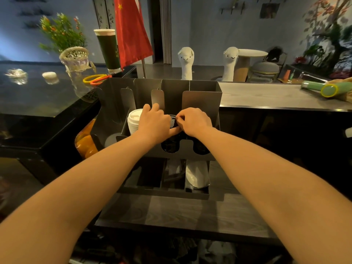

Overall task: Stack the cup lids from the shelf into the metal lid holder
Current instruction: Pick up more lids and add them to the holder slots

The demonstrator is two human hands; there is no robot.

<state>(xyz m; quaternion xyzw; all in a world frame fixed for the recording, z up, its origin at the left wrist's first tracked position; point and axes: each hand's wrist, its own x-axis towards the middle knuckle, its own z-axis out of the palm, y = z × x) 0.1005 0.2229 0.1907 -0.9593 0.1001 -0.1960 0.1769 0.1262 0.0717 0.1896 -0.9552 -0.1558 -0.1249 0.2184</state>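
Fingertips (180,117) of the right hand (194,121) are curled and pinched onto the rim of a round black plastic cup lid (173,121), whose other edge is gripped by the left hand (154,122), thumb beneath. The lid is held over the middle slot of the grey sheet-metal lid holder (200,100). Beside it, a stack of white plastic lids (134,122) is seated in the slot to the left.

Dull greys with a few bright spots

Plain grey holder (200,100), white lids (134,121), black lid (173,121); red flag (131,31) with yellow stars; dark green cup (108,48) topped cream; grey wood-grain counter (266,94); pale green tube (327,89) rimmed yellow.
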